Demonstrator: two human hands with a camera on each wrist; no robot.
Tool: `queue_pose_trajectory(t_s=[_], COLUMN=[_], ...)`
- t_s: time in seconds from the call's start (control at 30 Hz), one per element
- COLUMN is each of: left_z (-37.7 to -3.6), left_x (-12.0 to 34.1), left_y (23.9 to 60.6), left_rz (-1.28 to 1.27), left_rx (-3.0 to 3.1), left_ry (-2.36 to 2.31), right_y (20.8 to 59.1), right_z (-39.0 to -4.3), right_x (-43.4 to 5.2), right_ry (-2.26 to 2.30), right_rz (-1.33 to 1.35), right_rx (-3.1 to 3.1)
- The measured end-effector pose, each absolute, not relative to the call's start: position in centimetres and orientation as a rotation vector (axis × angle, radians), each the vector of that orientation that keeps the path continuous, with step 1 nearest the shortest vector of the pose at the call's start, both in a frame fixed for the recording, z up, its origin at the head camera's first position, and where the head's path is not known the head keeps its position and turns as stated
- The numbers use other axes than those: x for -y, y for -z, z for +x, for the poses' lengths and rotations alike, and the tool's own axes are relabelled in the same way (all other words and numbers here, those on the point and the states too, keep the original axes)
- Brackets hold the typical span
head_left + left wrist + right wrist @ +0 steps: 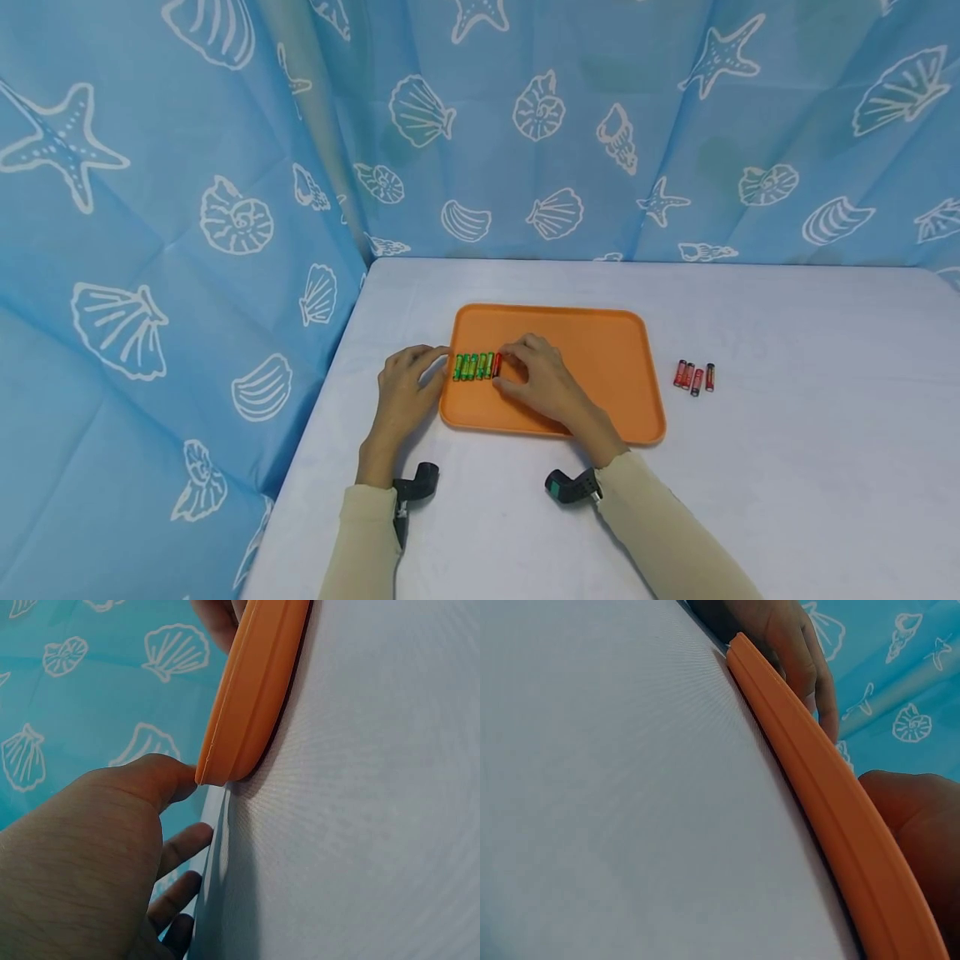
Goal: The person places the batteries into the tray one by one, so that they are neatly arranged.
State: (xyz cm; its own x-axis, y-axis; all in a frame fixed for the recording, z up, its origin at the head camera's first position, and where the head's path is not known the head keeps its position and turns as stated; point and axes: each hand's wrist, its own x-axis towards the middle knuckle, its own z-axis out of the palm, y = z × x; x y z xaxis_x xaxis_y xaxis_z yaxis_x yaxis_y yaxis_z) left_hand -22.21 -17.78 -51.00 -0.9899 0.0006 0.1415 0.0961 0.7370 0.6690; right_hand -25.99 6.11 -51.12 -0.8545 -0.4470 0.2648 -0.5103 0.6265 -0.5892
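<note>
A row of several green batteries [472,367] lies side by side near the left edge of an orange tray [600,367]. At the row's right end stands a red battery [497,365], parallel to the green ones. My right hand [543,379] reaches over the tray and pinches this red battery by its ends, between thumb and index finger. My left hand [405,387] rests at the tray's left rim with fingers loosely extended. In the left wrist view its thumb [169,776] meets the tray's corner, and the other fingers spread below. The tray wall hides the batteries from both wrist views.
Several more red batteries [693,377] lie on the white tablecloth [810,433], to the right of the tray. A blue curtain [480,150] with white shell prints hangs behind the table and along its left side. Black cameras sit on both wrists.
</note>
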Motion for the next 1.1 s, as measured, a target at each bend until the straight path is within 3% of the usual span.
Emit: queue_pose_trajectory(t_s=[1.1], left_z=[-22.1], left_x=[17.7], left_y=[50.7], left_rz=[-0.104], left_rx=[2.806], left_ry=[1.11], right_y=[49.8], right_z=[-23.8], right_x=[-10.0], right_ry=[-0.977], right_rz=[0.786], right_rx=[2.713])
